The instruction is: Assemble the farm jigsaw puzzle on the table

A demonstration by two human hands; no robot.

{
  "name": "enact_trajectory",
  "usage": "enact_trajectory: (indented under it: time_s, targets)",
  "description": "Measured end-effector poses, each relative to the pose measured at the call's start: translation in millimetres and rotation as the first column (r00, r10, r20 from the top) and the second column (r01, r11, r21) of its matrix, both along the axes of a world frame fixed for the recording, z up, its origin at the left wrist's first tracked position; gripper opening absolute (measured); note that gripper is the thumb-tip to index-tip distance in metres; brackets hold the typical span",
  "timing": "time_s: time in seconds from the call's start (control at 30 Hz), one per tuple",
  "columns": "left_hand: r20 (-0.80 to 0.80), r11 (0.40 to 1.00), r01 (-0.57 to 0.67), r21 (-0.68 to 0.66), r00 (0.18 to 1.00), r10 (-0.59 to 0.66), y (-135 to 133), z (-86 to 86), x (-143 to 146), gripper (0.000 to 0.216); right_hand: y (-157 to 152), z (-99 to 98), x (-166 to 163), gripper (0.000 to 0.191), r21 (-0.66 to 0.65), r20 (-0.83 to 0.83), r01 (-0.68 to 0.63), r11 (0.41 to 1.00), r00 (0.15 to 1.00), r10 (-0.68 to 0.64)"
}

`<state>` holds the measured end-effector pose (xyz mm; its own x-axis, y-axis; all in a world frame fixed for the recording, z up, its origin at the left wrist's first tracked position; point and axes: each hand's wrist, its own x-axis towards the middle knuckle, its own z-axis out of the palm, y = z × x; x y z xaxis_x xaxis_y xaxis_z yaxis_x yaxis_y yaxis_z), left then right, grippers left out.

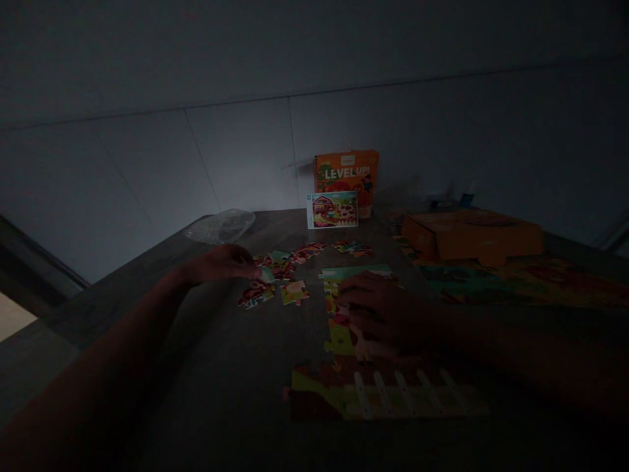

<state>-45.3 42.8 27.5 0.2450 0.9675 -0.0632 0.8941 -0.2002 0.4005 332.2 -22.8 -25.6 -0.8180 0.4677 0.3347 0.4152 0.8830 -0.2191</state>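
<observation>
My left hand (228, 263) is closed, pinching a pale green puzzle piece (266, 275) between thumb and fingers. It hovers at the left edge of a heap of loose puzzle pieces (278, 265). One separate puzzle piece (295, 292) lies just right of that heap. Flat on the partly joined puzzle (339, 341), my right hand (376, 305) has its fingers stretched out and covers much of the cow picture. A joined strip with a white fence (388, 396) forms the puzzle's near side.
A picture card (333, 211) leans against an orange "LEVEL UP!" box (351, 164) near the wall. At the right, an orange carton (472, 235) stands on another colourful puzzle (491, 282). A clear plastic bag (221, 226) lies at the back left. The room is dim.
</observation>
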Motion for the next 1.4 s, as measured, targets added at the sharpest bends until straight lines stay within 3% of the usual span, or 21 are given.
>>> enact_trajectory:
  time_s: [0.13, 0.3, 0.57, 0.77, 0.9, 0.97, 1.03, 1.13, 1.2, 1.3, 1.4]
  targets:
    - [-0.120, 0.965, -0.159, 0.211, 0.975, 0.187, 13, -20.2, -6, 0.082, 0, 0.7, 0, 0.029, 0.003, 0.005, -0.003, 1.000, 1.000, 0.003]
    - [-0.220, 0.974, -0.138, 0.178, 0.959, 0.176, 27, -37.2, -9, 0.067, -1, 1.9, -1, 0.029, 0.007, 0.005, 0.006, 1.000, 1.000, -0.006]
    - [-0.108, 0.986, -0.144, 0.081, 0.982, 0.152, 29, -35.5, -7, 0.048, 0, 2.2, 0, 0.029, -0.002, 0.001, -0.002, 1.000, 1.000, 0.002]
    - [0.109, 0.934, -0.259, 0.245, 0.965, 0.239, 19, -29.3, 6, 0.045, -1, 0.9, 0, 0.030, -0.003, 0.020, 0.022, 1.000, 1.000, -0.022]
    - [0.282, 0.961, -0.147, 0.233, 0.956, 0.077, 2, -15.3, 27, 0.049, -1, 0.6, -1, 0.029, 0.019, -0.003, 0.004, 1.000, 1.000, -0.004]
    - [0.454, 0.991, 0.032, 0.129, 0.886, -0.088, -12, -10.2, 43, 0.044, -1, 0.4, -1, 0.029, 0.031, -0.013, -0.009, 0.999, 1.000, 0.009]
    - [0.486, 0.986, 0.163, 0.027, 0.860, -0.156, -27, -9.9, 61, 0.037, 0, 0.1, 0, 0.029, 0.028, -0.016, -0.017, 0.999, 1.000, 0.018]
    - [0.467, 0.940, 0.332, -0.076, 0.845, -0.260, -46, -17.0, 87, 0.032, 0, -0.5, 0, 0.030, 0.012, -0.009, -0.004, 1.000, 1.000, 0.004]
    - [0.410, 0.919, 0.391, -0.056, 0.848, -0.336, -55, -22.4, 98, 0.028, 1, -1.0, 0, 0.030, 0.014, -0.011, -0.001, 1.000, 1.000, 0.001]
    - [0.324, 0.879, 0.474, -0.042, 0.839, -0.437, -60, -25.3, 102, 0.026, 1, -1.5, 0, 0.030, 0.025, -0.021, -0.007, 1.000, 1.000, 0.008]
    - [0.270, 0.867, 0.492, -0.075, 0.847, -0.458, -61, -21.4, 98, 0.029, 1, -1.8, 0, 0.030, 0.024, -0.011, -0.005, 1.000, 1.000, 0.006]
